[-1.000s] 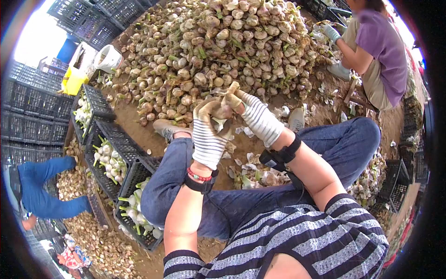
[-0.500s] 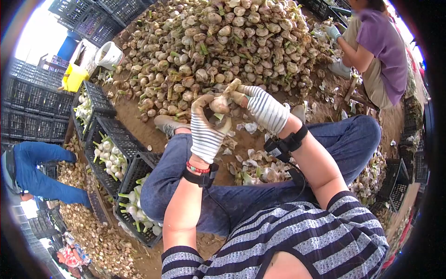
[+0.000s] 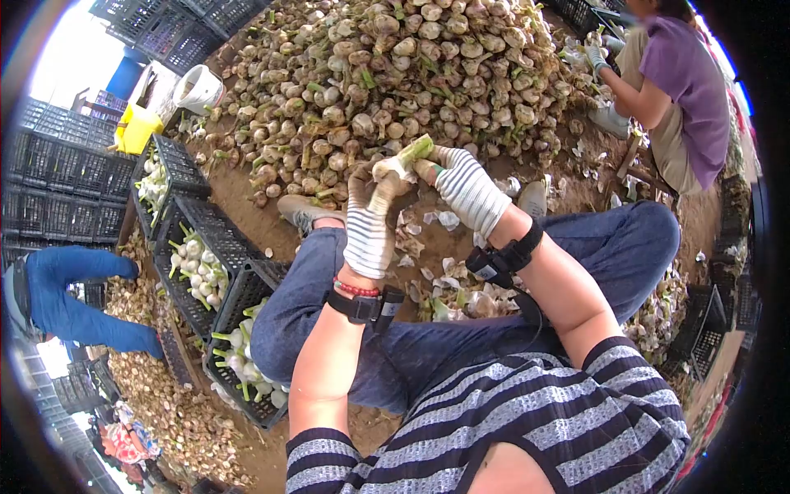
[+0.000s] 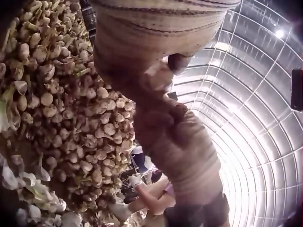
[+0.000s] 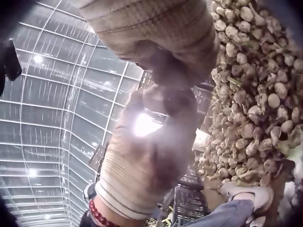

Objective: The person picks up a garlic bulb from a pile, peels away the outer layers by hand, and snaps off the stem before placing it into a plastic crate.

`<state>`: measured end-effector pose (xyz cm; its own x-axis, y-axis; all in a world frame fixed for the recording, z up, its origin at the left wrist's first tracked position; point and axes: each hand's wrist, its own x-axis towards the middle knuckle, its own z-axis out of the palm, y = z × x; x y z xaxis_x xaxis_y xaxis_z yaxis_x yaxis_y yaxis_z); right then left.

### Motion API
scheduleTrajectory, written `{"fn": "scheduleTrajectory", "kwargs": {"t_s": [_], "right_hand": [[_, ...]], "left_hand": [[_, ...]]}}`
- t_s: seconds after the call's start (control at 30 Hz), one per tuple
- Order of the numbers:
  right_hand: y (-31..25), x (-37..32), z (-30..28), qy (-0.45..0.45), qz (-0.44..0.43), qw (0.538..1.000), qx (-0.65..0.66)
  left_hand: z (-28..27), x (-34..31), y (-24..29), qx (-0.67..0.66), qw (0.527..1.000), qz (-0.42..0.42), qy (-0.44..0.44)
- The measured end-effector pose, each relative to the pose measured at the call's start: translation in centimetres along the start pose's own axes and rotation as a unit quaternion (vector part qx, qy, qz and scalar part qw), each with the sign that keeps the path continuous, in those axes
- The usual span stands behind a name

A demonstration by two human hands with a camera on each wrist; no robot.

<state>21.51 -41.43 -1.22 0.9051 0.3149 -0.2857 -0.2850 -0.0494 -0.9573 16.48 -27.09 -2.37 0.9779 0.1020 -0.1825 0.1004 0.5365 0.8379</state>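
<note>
In the head view, the gloved left hand (image 3: 372,221) grips a garlic bulb (image 3: 387,170) whose green stem (image 3: 418,149) points up and right. The gloved right hand (image 3: 469,194) pinches loosened skin at the stem side, its fingers beside the bulb. Both gloves are white with dark stripes and browned fingertips. In the left wrist view, a pale part of the bulb (image 4: 158,75) shows between the dim hands. The right wrist view has the two hands close together, with glare over the left glove (image 5: 128,175); the bulb cannot be made out there.
A large heap of garlic (image 3: 346,90) lies ahead. Black crates (image 3: 216,239) of cleaned garlic stand at the left, near a white bucket (image 3: 197,89). Peeled skins (image 3: 477,300) lie between the legs. A person in purple (image 3: 683,90) sits at the right; another in blue trousers (image 3: 70,309) is at the left.
The bulb has turned, and its stem now shows green and points up-right. Pale skin hangs loosened beside it. The left fingers have closed in around the bulb.
</note>
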Motion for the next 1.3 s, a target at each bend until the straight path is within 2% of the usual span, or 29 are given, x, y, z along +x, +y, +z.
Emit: {"fn": "scheduleTrajectory", "kwargs": {"t_s": [0.07, 0.1, 0.17, 0.23, 0.27, 0.3, 0.37, 0.4, 0.43, 0.47, 0.5, 0.57, 0.63, 0.73, 0.77, 0.83, 0.87, 0.9, 0.93, 0.97, 1.0, 1.03, 1.07, 1.1, 1.13, 1.17, 1.23, 1.27, 1.3], "right_hand": [[-0.6, -0.4, -0.1, 0.005, -0.029, 0.993, -0.11], [-0.6, -0.7, 0.0, 0.004, -0.028, 0.993, -0.111], [-0.3, -1.3, 0.1, -0.026, -0.096, 0.994, -0.037], [1.1, -1.0, -0.2, -0.046, -0.117, 0.989, -0.072], [1.0, -1.1, -0.1, -0.031, -0.109, 0.991, -0.066], [0.9, -1.3, 0.0, -0.014, -0.102, 0.993, -0.059], [2.5, 0.3, -0.1, 0.007, -0.1, 0.995, -0.019], [2.3, 0.6, 0.0, 0.016, -0.074, 0.995, -0.07], [1.9, 0.9, -0.1, 0.027, -0.051, 0.991, -0.122], [1.4, 0.9, 0.0, 0.035, -0.08, 0.988, -0.124], [0.9, 0.3, 0.2, 0.053, -0.051, 0.991, -0.113], [1.7, 0.2, 0.6, 0.053, -0.117, 0.973, -0.192], [2.2, 0.1, 0.8, 0.086, -0.304, 0.915, -0.252], [1.2, -1.2, 1.0, 0.103, -0.274, 0.912, -0.289], [1.4, -1.2, 0.9, 0.103, -0.249, 0.918, -0.292], [1.7, -1.4, 1.0, 0.113, -0.191, 0.954, -0.203], [1.3, -1.6, 0.8, 0.074, -0.12, 0.981, -0.135], [1.1, -1.8, 0.6, 0.035, -0.049, 0.996, -0.061], [2.4, -1.2, 0.4, 0.045, -0.103, 0.979, -0.171], [0.9, -2.6, 0.3, 0.028, -0.067, 0.986, -0.149], [2.3, -2.1, 0.4, 0.054, -0.125, 0.97, -0.204], [3.8, -1.3, 0.7, 0.076, -0.177, 0.947, -0.257], [4.7, -1.0, 1.1, 0.062, -0.194, 0.942, -0.265], [5.0, -0.8, 0.9, 0.046, -0.211, 0.938, -0.271], [3.1, -1.9, 0.7, 0.047, -0.16, 0.962, -0.218], [1.2, -3.0, 0.8, 0.044, -0.11, 0.98, -0.16], [4.0, -0.5, 1.0, 0.077, -0.137, 0.98, -0.12], [4.0, -0.1, 0.7, 0.04, -0.046, 0.998, 0.016], [4.1, 0.2, 0.6, -0.001, 0.047, 0.987, 0.152]], "left_hand": [[-1.2, 1.1, -0.1, -0.016, 0.998, -0.041, -0.044], [-1.8, 1.5, -0.3, -0.034, 0.993, -0.08, -0.084], [-1.0, 0.9, 0.6, -0.009, 0.994, -0.088, -0.063], [-2.2, 1.2, 0.6, -0.024, 0.979, -0.198, -0.046], [-3.5, 2.0, 0.7, -0.017, 0.965, -0.228, -0.129], [-3.8, 2.5, -0.1, -0.016, 0.965, -0.228, -0.128], [-2.8, 3.0, -1.4, 0.075, 0.989, -0.126, 0.038], [-2.4, 2.0, -1.7, 0.103, 0.988, -0.033, 0.109], [-3.9, 2.7, -2.6, 0.178, 0.971, 0.114, 0.109], [-3.1, 2.4, -1.8, 0.193, 0.97, 0.126, 0.083], [-2.4, 1.8, -1.2, 0.206, 0.967, 0.136, 0.059], [-1.2, 0.6, -0.5, 0.286, 0.95, 0.123, 0.03], [-1.9, 1.0, -2.2, 0.277, 0.946, 0.166, 0.018], [-0.4, -0.2, -1.8, 0.288, 0.94, 0.18, 0.026], [-0.3, -0.1, -2.1, 0.361, 0.896, 0.256, 0.034], [-2.2, 0.8, -3.0, 0.597, 0.725, 0.341, 0.034], [-3.0, 1.4, -3.7, 0.633, 0.672, 0.384, 0.031], [-1.5, 0.5, -3.1, 0.618, 0.692, 0.368, 0.063], [-1.0, 0.6, -2.6, 0.577, 0.746, 0.333, 0.011], [-0.2, 0.2, -2.4, 0.568, 0.766, 0.301, 0.012], [-1.0, 0.3, -2.6, 0.588, 0.744, 0.318, 0.002], [-0.3, 0.0, -2.2, 0.534, 0.791, 0.298, 0.004], [-1.9, 0.8, -3.3, 0.552, 0.776, 0.302, 0.039], [-2.6, 1.3, -3.8, 0.574, 0.743, 0.342, 0.032], [-3.4, 1.8, -4.3, 0.594, 0.707, 0.382, 0.028], [-2.3, 1.1, -3.5, 0.579, 0.728, 0.364, 0.044], [-4.7, 2.0, -5.2, 0.554, 0.738, 0.38, 0.061], [-4.8, 2.1, -5.2, 0.534, 0.746, 0.389, 0.086], [-4.9, 2.1, -5.4, 0.533, 0.745, 0.392, 0.084]]}}
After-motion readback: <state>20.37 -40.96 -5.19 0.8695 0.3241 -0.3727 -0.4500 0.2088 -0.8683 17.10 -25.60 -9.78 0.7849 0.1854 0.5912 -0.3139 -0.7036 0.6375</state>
